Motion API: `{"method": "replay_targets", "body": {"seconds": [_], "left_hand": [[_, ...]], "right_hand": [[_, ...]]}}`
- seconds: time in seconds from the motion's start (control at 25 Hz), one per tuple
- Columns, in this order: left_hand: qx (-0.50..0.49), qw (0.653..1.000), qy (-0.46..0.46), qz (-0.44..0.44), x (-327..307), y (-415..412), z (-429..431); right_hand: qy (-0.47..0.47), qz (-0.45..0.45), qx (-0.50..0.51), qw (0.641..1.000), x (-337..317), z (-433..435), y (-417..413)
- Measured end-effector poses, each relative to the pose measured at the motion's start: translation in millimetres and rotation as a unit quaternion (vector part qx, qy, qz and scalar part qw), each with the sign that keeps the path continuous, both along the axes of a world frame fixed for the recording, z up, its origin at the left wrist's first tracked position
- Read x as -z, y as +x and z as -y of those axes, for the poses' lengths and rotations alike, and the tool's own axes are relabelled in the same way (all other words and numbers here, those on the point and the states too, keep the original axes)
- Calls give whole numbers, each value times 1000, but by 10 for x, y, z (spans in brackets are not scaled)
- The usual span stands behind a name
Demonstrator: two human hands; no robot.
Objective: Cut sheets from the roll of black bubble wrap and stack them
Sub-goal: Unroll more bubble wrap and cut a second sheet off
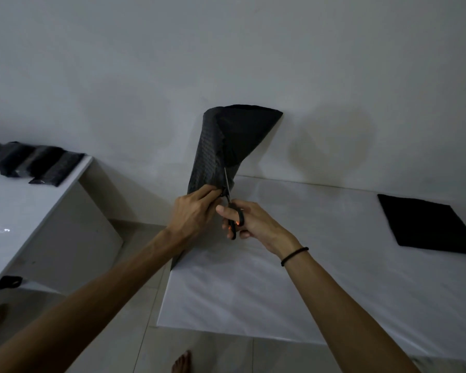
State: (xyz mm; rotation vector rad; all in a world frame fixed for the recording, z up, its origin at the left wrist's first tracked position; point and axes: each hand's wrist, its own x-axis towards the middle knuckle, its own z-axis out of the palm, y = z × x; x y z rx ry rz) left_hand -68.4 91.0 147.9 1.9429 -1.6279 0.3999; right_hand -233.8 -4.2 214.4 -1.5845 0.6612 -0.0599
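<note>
Two hands are busy in the middle of the frame. The left hand (197, 214) pinches the low edge of a big black piece of bubble wrap (213, 146). The wrap stands up in front of the pale wall and curls over at the top. The right hand (253, 223) has its thumb and fingers through the loops of the black scissors with orange inside the handles (239, 218). The blades poke up into the wrap, just beside the left fingers. I think the cut has only just begun.

The wrap should be very light and soft. It bends and flops, so it is best held close to the cut line and pulled a bit tight. If it hangs loose, the blades may chew it and not slice it.

At the right of the frame, a flat black pile of cut sheets (431, 224) lies on the white worktop (280, 292). At the upper left, more rumpled black bubble wrap (38, 162) lies on a second white worktop (24, 211). No box or bin shows.
</note>
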Motion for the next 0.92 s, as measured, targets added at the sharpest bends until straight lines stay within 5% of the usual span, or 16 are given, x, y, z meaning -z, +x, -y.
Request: {"method": "replay_targets", "body": {"seconds": [0.92], "left_hand": [[30, 995, -6, 92, -162, 258, -330]], "right_hand": [[-11, -2, 4, 1000, -62, -109, 462]]}}
